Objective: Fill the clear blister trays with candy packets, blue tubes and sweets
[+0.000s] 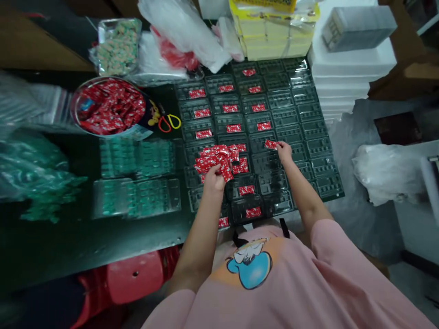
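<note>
My left hand is closed round a fanned bunch of red patterned packets, held above the rows of trays. Between the fingertips of my right hand is one red packet, over a tray in the third column. The clear plastic trays lie in a grid on the dark table. Trays in the left three columns hold a single red packet each in many places; those in the two right columns show none. My left hand and its bunch hide part of the nearer left trays.
A round tub full of red packets stands at the left, with scissors beside it. Green pieces in clear trays lie nearer me. Yellow stacks, plastic bags and white foam sheets border the back and right.
</note>
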A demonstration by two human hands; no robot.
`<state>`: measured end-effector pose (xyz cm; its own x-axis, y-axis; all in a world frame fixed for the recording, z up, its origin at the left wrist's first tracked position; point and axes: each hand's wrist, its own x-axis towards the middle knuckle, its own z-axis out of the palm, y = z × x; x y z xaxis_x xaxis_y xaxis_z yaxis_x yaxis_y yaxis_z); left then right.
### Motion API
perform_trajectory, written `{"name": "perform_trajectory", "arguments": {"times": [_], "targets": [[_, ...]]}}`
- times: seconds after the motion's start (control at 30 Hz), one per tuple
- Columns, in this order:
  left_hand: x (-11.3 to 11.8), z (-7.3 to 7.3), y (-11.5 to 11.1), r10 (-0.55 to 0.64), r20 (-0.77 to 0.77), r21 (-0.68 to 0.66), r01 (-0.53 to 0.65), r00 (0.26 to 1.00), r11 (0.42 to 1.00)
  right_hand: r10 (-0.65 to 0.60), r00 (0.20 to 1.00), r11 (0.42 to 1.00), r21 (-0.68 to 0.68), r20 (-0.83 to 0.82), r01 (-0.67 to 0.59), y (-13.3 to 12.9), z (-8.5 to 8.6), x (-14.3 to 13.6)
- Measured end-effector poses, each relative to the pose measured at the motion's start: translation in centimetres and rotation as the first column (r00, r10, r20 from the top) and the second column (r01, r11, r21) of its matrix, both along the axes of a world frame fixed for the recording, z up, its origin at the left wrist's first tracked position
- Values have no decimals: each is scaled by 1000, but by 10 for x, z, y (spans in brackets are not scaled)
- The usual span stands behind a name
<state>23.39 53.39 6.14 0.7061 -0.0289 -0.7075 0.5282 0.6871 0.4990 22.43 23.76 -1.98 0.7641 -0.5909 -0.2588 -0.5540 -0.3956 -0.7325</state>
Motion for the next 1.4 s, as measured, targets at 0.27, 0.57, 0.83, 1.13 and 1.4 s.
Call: {"name": "perform_trajectory", "arguments": {"times": [0.27,0.57,0.83,1.13,1.4], "targets": [[-41,14,20,148,8,114,-148,989,982,260,958,948,-158,-123,-277,-11,-18,28],[-70,11,37,172,59,141,-179,983,974,483,846,730,-430,-225,-531,0,-3,30],[-83,11,41,200,47,115,-204,979,972,585,776,665,-410,-234,-624,33,2,18],[-98,17,46,244,32,55,-245,969,968,627,709,684,-208,-324,-700,113,2,17],[-102,16,58,197,30,55,-199,980,978,562,794,794,-117,-231,-596,116,4,11]]}}
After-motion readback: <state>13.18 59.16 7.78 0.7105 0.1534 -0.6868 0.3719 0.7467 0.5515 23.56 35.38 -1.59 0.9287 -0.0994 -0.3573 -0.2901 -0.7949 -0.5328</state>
